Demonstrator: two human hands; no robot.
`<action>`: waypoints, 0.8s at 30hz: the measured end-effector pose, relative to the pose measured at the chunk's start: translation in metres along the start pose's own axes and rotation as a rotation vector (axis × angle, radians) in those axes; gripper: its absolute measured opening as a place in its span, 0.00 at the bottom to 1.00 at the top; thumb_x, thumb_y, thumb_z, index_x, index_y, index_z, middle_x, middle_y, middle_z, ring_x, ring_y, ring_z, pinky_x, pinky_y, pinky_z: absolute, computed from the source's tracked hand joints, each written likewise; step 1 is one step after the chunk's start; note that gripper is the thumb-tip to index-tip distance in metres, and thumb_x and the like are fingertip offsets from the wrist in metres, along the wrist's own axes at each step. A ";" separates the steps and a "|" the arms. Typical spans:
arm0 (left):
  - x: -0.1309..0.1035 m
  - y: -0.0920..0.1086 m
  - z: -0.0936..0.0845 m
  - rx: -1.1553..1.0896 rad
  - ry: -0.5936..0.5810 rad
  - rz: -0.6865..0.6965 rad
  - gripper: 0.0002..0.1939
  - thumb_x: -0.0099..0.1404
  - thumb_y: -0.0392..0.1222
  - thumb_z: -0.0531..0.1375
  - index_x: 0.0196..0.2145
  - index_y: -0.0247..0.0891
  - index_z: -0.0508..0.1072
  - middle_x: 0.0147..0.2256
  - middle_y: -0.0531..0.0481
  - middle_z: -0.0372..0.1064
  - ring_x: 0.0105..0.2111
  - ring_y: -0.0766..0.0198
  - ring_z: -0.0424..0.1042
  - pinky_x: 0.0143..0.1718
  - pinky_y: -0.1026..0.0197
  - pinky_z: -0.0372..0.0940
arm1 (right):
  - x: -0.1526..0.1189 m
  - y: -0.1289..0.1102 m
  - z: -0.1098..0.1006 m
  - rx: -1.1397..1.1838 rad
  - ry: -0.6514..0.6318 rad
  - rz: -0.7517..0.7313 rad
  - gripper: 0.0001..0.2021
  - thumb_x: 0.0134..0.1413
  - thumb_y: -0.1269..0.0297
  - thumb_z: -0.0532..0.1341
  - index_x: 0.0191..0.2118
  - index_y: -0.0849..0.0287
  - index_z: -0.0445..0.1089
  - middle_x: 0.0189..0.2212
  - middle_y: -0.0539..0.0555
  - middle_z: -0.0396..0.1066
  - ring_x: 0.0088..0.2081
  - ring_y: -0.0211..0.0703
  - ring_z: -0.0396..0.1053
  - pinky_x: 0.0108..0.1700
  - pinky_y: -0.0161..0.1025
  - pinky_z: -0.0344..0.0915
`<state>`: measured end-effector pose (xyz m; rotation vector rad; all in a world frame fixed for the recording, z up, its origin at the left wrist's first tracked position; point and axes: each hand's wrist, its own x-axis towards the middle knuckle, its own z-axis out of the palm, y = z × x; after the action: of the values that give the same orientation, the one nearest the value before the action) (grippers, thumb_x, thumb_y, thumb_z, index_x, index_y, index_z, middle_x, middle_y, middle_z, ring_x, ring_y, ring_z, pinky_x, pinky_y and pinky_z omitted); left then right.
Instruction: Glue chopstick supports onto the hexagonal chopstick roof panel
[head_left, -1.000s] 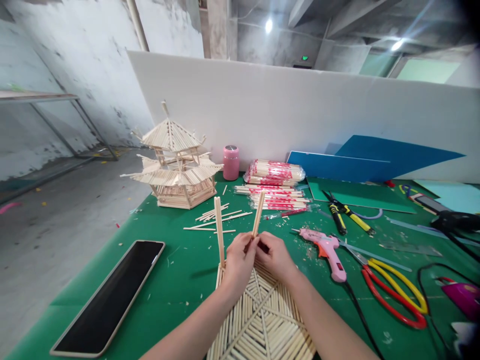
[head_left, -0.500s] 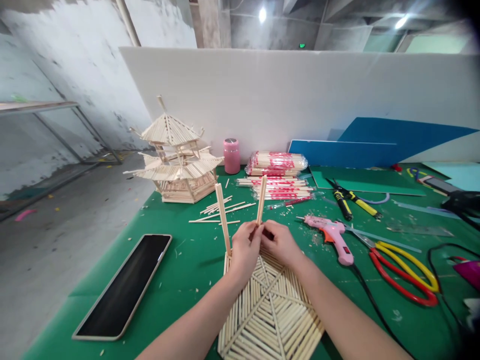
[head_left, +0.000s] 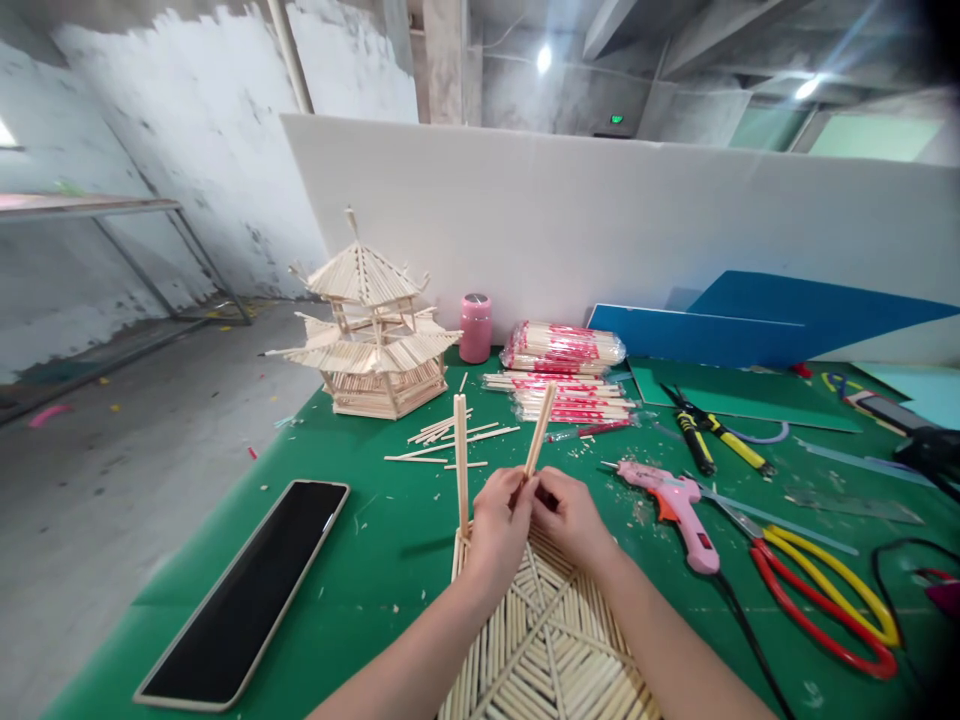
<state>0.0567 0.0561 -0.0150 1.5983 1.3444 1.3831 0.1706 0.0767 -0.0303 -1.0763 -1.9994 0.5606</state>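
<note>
Both hands meet at the far edge of a many-sided base (head_left: pixel 551 630) built of wooden sticks. My left hand (head_left: pixel 495 530) is closed around the lower end of an upright bundle of chopsticks (head_left: pixel 541 428). My right hand (head_left: pixel 571 515) pinches the same bundle from the other side, its fingertips against those of the left. The bundle leans slightly right, and its foot is hidden behind the fingers. At the base's far left corner a second chopstick post (head_left: pixel 460 460) stands upright, just beside my left hand.
A stick pagoda (head_left: pixel 375 350) stands behind left, near a pink jar (head_left: pixel 475 328) and wrapped chopsticks (head_left: pixel 564 346). Loose sticks (head_left: pixel 442 435) lie in front. A phone (head_left: pixel 247 590) is left; a pink glue gun (head_left: pixel 675 505), scissors (head_left: pixel 825 600) and pliers (head_left: pixel 712 430) are right.
The whole view has shifted, so things sit lower and slightly right. The held bundle now leans more to the right; both hands keep their grip on it.
</note>
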 end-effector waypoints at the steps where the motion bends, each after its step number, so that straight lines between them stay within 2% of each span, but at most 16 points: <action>1: 0.000 0.000 0.000 0.003 -0.004 0.000 0.08 0.60 0.37 0.53 0.32 0.38 0.72 0.30 0.49 0.69 0.32 0.63 0.68 0.35 0.61 0.63 | 0.000 0.000 0.000 0.003 -0.002 0.002 0.12 0.55 0.62 0.51 0.23 0.59 0.61 0.20 0.48 0.59 0.24 0.37 0.58 0.26 0.33 0.54; 24: 0.001 -0.004 0.000 0.020 -0.048 -0.021 0.08 0.61 0.38 0.52 0.33 0.38 0.71 0.31 0.50 0.69 0.33 0.63 0.68 0.36 0.62 0.62 | 0.003 -0.003 -0.004 -0.041 -0.060 0.029 0.06 0.53 0.67 0.52 0.28 0.60 0.64 0.23 0.50 0.63 0.27 0.38 0.60 0.29 0.34 0.57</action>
<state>0.0557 0.0579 -0.0183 1.6153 1.3471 1.3144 0.1709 0.0776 -0.0246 -1.1269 -2.0581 0.5754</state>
